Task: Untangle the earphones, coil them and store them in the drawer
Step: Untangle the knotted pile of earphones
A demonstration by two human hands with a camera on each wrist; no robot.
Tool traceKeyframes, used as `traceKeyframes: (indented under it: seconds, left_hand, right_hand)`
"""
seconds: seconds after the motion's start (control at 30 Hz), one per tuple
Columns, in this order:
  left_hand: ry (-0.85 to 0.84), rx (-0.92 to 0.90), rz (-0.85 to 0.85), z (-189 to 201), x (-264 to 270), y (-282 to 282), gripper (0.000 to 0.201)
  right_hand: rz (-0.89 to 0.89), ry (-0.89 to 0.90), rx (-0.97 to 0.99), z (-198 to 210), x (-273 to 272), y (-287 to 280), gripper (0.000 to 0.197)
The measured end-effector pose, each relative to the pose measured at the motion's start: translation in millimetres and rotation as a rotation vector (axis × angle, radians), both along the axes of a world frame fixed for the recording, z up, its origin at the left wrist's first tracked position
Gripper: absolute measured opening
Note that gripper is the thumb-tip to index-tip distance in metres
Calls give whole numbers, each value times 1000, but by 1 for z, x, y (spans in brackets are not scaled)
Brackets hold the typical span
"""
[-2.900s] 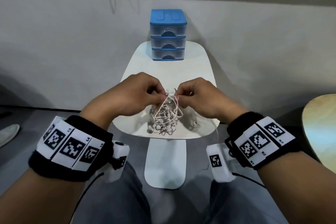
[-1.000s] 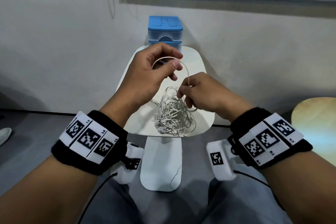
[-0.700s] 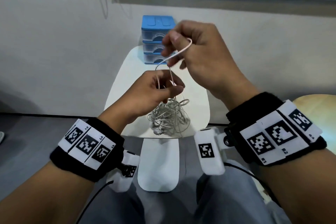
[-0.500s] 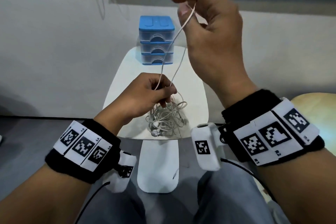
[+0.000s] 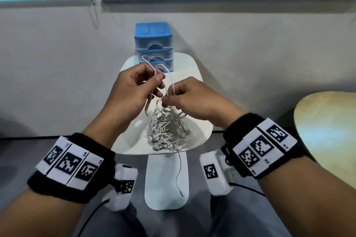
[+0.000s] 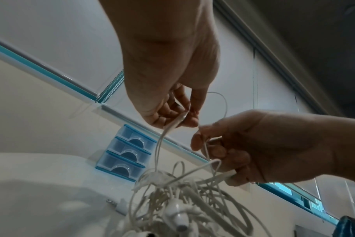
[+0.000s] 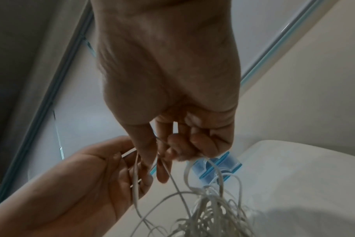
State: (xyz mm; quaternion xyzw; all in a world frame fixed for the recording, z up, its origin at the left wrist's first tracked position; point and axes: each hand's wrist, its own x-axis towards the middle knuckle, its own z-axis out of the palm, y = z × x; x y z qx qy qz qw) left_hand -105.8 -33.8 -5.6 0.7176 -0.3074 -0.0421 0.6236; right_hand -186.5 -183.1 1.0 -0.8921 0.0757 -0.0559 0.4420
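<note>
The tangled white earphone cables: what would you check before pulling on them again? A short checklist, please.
1. Left hand pinches a strand of the tangled white earphone cables: ok.
2. Right hand pinches another strand just above the tangle: ok.
3. Cables untangled: not ok, the bundle is knotted on the white table.
4. No strand off the table: not ok, one dangles over the near edge.
5. Blue three-drawer plastic box open for storing: not ok, all drawers look closed.
6. Which strand frees the knot: cannot tell.
</note>
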Motion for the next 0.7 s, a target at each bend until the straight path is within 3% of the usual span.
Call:
traceKeyframes:
  seconds: [0.1, 0.17, 0.27, 0.4, 0.53, 0.7]
  left_hand:
    - [9, 13, -9, 0, -1, -1, 5]
    - [53, 46, -41, -3, -1, -1, 8]
    - [98, 186, -156, -12, -2, 2, 11]
    - [136, 320, -270, -19, -7, 5, 5]
    - [99, 391, -295, -20, -7, 1, 10]
    - [81, 466, -310, -20, -1, -2, 10]
  right_hand:
    - [38, 102, -101, 9, -3, 0, 21]
    - [5, 77, -73, 18, -5, -1, 24]
    - [-66, -115, 55, 36, -5, 1, 24]
    - [-149, -543, 259, 58, -2, 7, 21]
    - [-185, -871, 96, 63, 2, 1, 16]
    - [-276, -969, -152, 66, 7, -5, 14]
